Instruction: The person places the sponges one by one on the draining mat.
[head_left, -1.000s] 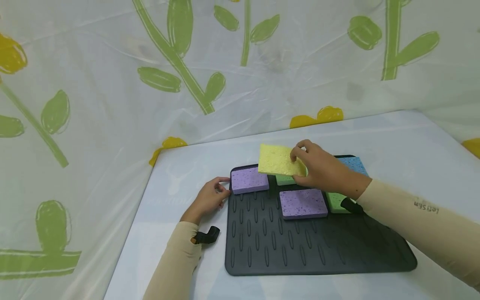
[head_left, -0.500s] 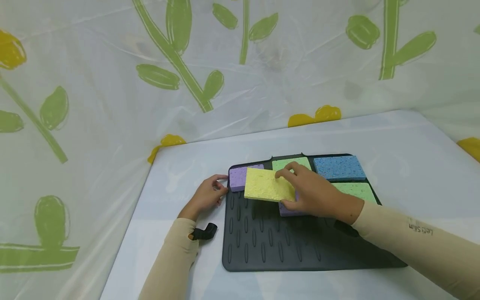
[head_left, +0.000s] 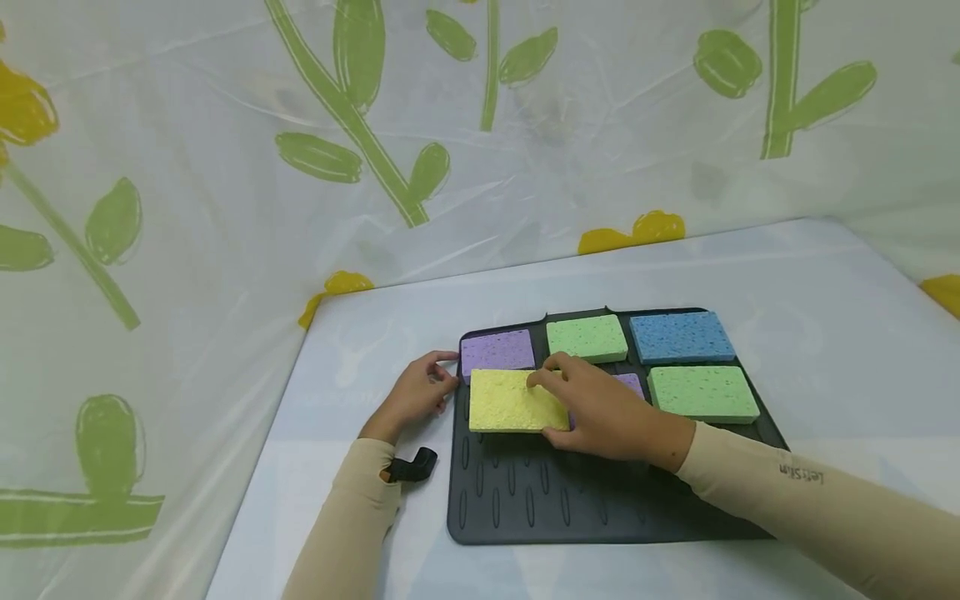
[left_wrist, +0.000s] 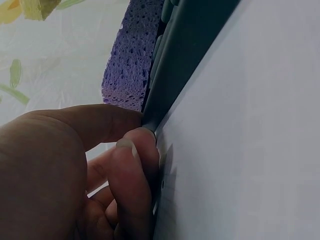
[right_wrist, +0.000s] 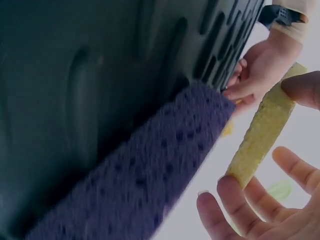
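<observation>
My right hand (head_left: 600, 407) pinches a yellow sponge (head_left: 512, 402) by its right end, thumb on one side and fingers on the other. The sponge is held over the left part of a dark ribbed mat (head_left: 517, 504), just in front of a purple sponge (head_left: 498, 352). A second purple sponge (head_left: 630, 383) lies partly hidden behind that hand; its porous side (right_wrist: 150, 155) fills much of the right wrist view. My left hand (head_left: 412, 390) rests its fingertips against the mat's left edge near the back corner; the left wrist view shows loosely bent fingers (left_wrist: 130, 170) at the rim.
Two green sponges (head_left: 587, 337) and a blue sponge (head_left: 682, 337) lie on the mat's back and right side. The mat lies on a white table (head_left: 825, 333). Behind the table hangs a white sheet (head_left: 225, 167) printed with leaves and flowers.
My right hand has carried the yellow sponge left and lower, from over the mat's back row to in front of the purple sponge. My left hand has stayed at the mat's edge.
</observation>
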